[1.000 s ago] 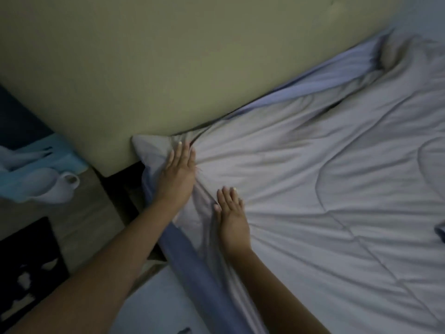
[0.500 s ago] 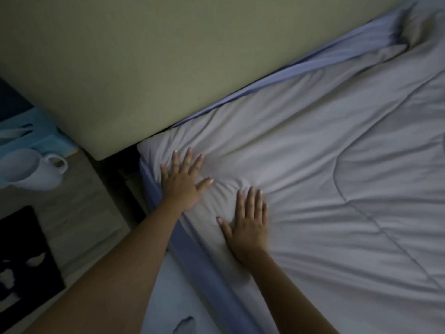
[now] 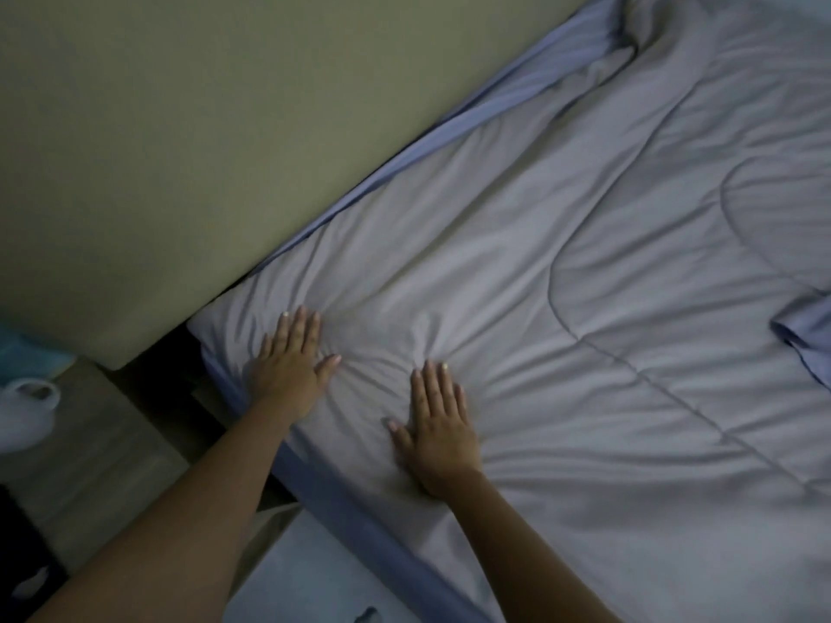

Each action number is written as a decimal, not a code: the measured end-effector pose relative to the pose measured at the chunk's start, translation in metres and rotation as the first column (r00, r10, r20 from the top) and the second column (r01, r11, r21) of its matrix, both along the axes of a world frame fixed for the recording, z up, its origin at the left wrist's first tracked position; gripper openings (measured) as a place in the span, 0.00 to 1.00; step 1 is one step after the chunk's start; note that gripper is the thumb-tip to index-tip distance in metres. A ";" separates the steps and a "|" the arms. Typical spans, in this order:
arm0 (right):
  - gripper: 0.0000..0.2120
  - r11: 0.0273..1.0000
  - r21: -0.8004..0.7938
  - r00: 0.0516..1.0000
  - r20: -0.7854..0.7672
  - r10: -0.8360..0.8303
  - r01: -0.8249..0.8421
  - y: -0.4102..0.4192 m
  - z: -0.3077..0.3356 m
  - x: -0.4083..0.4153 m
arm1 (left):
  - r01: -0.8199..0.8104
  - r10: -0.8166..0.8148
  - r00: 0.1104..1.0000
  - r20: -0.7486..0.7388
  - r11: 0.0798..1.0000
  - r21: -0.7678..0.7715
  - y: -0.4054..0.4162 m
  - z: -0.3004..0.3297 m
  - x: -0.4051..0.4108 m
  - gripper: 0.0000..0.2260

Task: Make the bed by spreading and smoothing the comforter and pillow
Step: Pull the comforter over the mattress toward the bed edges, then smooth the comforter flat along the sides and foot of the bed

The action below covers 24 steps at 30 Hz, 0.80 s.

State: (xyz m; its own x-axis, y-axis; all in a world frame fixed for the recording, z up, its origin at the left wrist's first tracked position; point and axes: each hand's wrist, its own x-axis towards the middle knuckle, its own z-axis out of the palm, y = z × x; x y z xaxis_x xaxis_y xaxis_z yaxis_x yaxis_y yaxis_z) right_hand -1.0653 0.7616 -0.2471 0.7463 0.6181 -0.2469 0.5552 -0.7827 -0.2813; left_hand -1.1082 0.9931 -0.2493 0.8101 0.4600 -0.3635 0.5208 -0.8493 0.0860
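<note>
With both the left hand (image 3: 288,370) and right hand (image 3: 438,431) flat, fingers straight, gripping nothing, smoothing the quilted grey comforter (image 3: 584,353) corner, next sweep creases outward from palms.

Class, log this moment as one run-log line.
left hand: flat on grey quilted comforter | right hand: flat beside it | stage: smoothing corner

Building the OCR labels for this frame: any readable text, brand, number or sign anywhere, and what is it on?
None readable.
Comforter: plain grey, stitch lines only.
Headboard: plain, no marks.
Mug at the left edge: no print visible on the part in frame.
Dark item with pale shapes at lower left: shapes too dim and blurred to tell if they are letters.
Left hand and right hand: flat on the comforter, covering no label.
</note>
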 end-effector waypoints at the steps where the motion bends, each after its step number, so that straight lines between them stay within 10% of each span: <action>1: 0.41 1.000 0.000 1.000 -0.014 -0.004 0.004 -0.001 0.002 0.003 | 0.007 -0.007 1.000 0.004 1.000 0.015 -0.002 0.001 0.002 0.32; 14: 0.56 0.910 -0.083 0.913 0.005 -0.408 0.407 -0.167 0.168 0.018 | 0.382 -0.375 0.918 0.128 0.923 -0.039 -0.138 0.158 0.026 0.43; 24: 0.47 0.522 -0.154 0.534 0.046 -0.844 0.839 -0.417 0.306 -0.067 | 0.837 -0.831 0.546 0.110 0.547 -0.025 -0.397 0.296 0.059 0.33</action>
State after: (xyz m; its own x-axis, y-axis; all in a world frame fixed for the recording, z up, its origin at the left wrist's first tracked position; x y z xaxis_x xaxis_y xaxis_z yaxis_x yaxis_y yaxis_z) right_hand -1.1325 0.3444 0.0591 0.8907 -0.3373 -0.3046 -0.3902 -0.9112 -0.1318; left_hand -1.0492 0.5957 0.0464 0.8415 -0.4599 -0.2834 -0.4299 -0.8878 0.1642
